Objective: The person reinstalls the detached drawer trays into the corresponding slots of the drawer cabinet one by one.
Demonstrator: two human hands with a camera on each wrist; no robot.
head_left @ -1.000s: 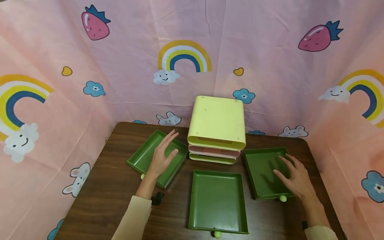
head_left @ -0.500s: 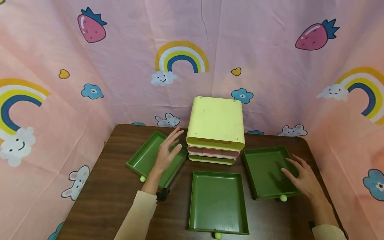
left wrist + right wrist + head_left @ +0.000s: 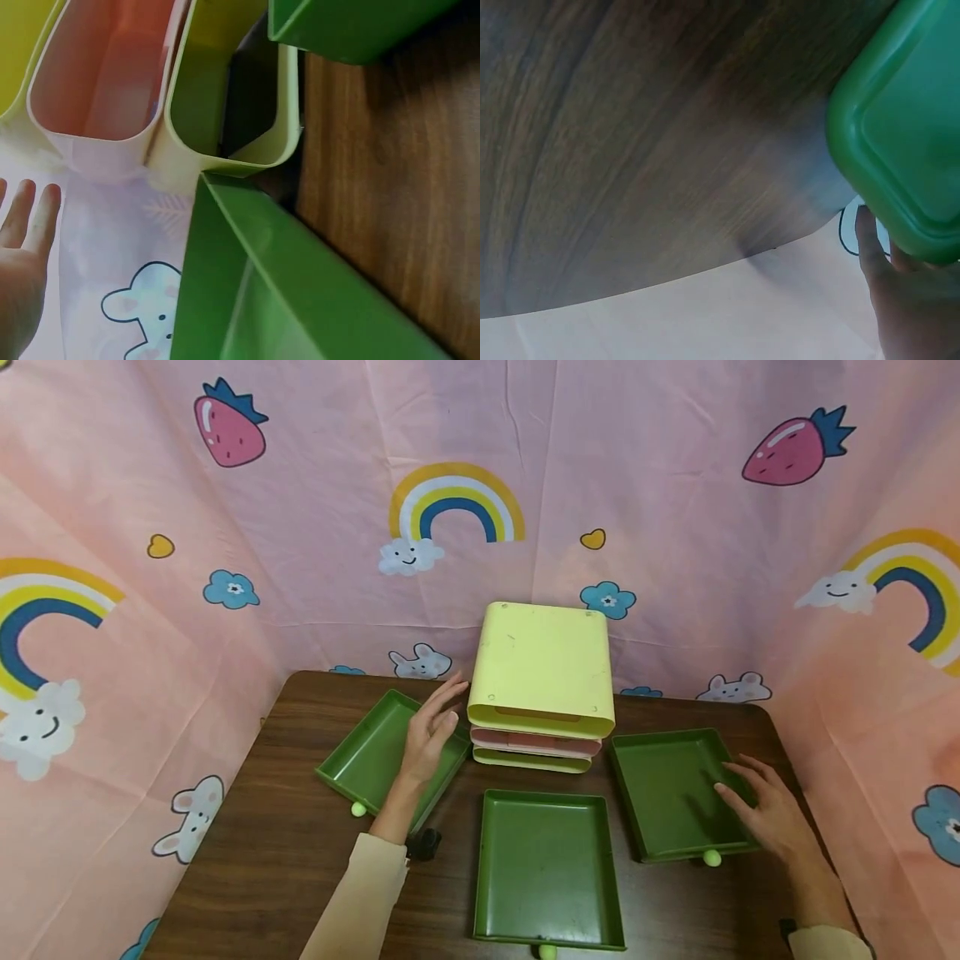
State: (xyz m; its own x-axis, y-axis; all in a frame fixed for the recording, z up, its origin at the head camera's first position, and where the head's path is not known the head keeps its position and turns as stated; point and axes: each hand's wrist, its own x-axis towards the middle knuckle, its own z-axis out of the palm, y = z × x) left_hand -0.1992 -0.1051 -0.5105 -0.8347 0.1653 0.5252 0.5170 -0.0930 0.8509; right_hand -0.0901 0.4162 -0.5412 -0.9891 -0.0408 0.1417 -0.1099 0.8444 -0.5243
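A yellow and pink drawer cabinet (image 3: 543, 660) stands at the back of the table, its front slots without drawers. My left hand (image 3: 431, 739) is over the left green drawer (image 3: 371, 756), fingers extended, fingertips close to the cabinet's left side; whether they touch it I cannot tell. In the left wrist view that hand (image 3: 22, 277) shows straight fingers beside the open slots. Above the right edge of the right green drawer (image 3: 660, 797) is my right hand (image 3: 772, 814), fingers loosely bent, holding nothing. The right wrist view shows its fingers (image 3: 877, 255) partly hidden behind the drawer's rounded front panel (image 3: 907, 150).
A third green drawer (image 3: 547, 868) lies between the arms, its light green knob (image 3: 547, 952) facing me. All three rest on a dark wooden table (image 3: 247, 843). A pink printed curtain (image 3: 480, 435) closes off the back and both sides.
My left hand has moved right, toward the cabinet's left side. The right hand has shifted right and slightly down, to the right drawer's outer edge. The drawers and cabinet stay in place.
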